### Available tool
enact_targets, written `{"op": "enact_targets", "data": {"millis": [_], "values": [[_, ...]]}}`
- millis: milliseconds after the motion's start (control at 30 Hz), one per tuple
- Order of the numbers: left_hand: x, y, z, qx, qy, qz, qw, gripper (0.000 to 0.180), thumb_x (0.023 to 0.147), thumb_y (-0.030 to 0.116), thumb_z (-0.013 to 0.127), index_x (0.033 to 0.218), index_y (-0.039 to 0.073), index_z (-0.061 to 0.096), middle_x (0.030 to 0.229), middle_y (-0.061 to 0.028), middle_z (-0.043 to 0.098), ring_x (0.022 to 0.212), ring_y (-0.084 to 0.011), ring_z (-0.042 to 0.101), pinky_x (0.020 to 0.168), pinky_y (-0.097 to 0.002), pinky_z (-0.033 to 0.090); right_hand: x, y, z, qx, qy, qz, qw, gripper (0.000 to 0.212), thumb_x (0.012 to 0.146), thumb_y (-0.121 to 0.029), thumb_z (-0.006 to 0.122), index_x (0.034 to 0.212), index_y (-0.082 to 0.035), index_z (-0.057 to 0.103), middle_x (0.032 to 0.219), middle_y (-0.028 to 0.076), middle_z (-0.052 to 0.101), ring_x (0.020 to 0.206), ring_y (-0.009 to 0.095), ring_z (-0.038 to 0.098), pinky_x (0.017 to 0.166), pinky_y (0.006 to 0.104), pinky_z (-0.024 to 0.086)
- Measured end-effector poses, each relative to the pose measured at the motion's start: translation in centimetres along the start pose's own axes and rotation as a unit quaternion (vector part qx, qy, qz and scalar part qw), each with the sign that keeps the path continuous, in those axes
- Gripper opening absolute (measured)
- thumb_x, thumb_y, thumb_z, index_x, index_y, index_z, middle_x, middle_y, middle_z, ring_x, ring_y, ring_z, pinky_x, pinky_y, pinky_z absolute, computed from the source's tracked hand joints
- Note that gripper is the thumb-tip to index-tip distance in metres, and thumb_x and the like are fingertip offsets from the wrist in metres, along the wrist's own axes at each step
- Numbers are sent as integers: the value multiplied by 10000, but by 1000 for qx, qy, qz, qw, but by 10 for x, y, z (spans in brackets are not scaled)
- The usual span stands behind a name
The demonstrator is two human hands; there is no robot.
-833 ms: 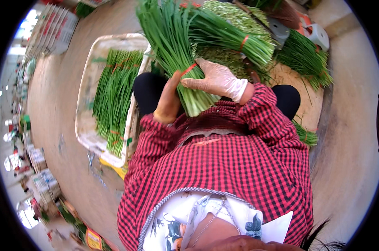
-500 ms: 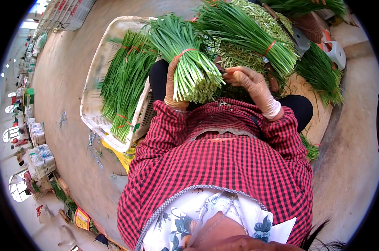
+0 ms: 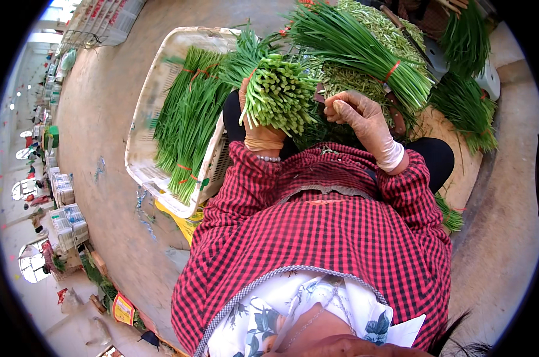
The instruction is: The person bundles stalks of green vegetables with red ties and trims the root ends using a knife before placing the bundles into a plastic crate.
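Note:
My gloved left hand [image 3: 263, 138] is wrapped round a bunch of garlic chives [image 3: 278, 92] with a red band. Its cut pale ends are tilted up and face me, hiding most of my fingers. To the right of the bunch and apart from it, my gloved right hand [image 3: 361, 116] is closed in a pinch. Whatever its fingertips hold, if anything, is too small to make out. A longer banded bunch of chives [image 3: 364, 53] lies beyond my right hand on a heap of pale cut trimmings [image 3: 347, 83].
At my left stands a white plastic crate [image 3: 139, 128] with banded chives [image 3: 192, 125] in it. A yellow bag [image 3: 183, 221] lies under its near end. A long dark-handled tool [image 3: 403, 30] rests across the trimmings. More chives [image 3: 464, 110] lie at the right, near a white stool [image 3: 489, 82].
My left hand has turned the bunch so that its cut ends face up toward me. My right hand has come away from it a little. At the upper right, chives now hang down.

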State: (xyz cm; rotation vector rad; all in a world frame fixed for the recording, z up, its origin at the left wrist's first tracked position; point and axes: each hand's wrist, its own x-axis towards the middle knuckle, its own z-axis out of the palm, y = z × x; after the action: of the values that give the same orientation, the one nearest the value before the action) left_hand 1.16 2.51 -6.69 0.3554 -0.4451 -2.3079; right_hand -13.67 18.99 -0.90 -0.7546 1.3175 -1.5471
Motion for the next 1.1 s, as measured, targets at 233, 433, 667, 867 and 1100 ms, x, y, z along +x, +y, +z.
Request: {"op": "enact_targets", "data": {"millis": [233,433,667,867,1100], "values": [[-1,-2,14,-90,4,-56,994,464,1012,469,412,1287,143,596,1274,-87,635,1183,-311,576,1064,-496,422,-3,-30,36,-244,28,-246,938,197,876,-66,707,1070,-37,690,856,64,678,736,113,639,664,251,515],[22,-1,-15,219,-158,-4,963,352,1040,336,363,1165,95,587,1169,-79,654,1073,-218,583,1010,-407,439,7,-26,35,-444,88,-340,824,231,829,-247,728,988,-85,688,828,105,677,706,260,681,616,371,544],[2,9,-20,-275,-48,-207,938,484,1049,413,311,1395,126,492,1438,-63,524,1332,-239,457,1164,-436,296,11,-12,44,-524,96,-335,777,154,828,-226,638,791,-102,553,707,61,584,645,261,644,557,393,510],[-6,13,-18,-441,7,-249,862,525,1058,428,241,1456,124,400,1490,-26,467,1390,-197,394,1201,-444,216,3,1,31,-448,68,-323,831,164,852,-204,626,787,-81,538,688,87,574,636,297,630,567,416,505],[-2,26,-16,-217,34,-233,947,529,1043,446,290,1445,130,428,1470,-34,489,1367,-216,421,1176,-462,268,-18,-2,13,-181,81,-280,939,131,861,-193,659,856,-73,605,737,137,629,680,327,651,614,415,515]]}}
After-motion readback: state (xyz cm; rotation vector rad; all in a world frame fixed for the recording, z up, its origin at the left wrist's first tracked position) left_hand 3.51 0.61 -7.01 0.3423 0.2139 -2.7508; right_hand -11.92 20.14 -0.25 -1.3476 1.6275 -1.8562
